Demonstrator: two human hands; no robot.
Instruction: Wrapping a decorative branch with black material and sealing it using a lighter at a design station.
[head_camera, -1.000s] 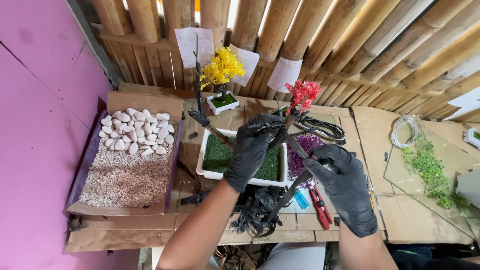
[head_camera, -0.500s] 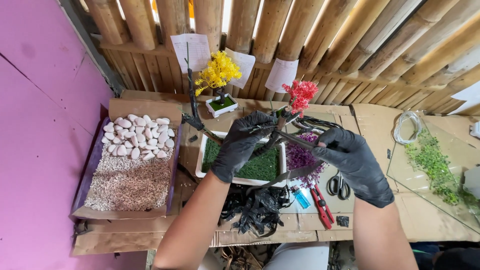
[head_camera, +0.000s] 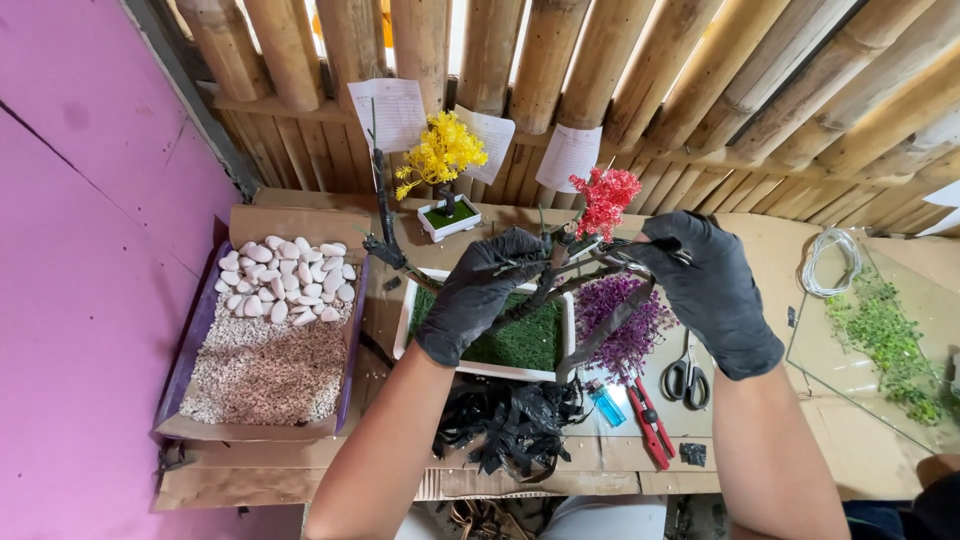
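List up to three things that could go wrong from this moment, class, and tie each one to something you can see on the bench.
1. The left hand and right hand hold the dark branch over the white tray of green turf; a thin twig might snap.
2. The red flower cluster sits close to the fingers and could get knocked off.
3. The scissors and red pliers lie under the right forearm, which might brush them.

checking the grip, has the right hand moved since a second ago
Yes. The right hand has risen from beside the scissors to level with the red tuft, away from the white tray.
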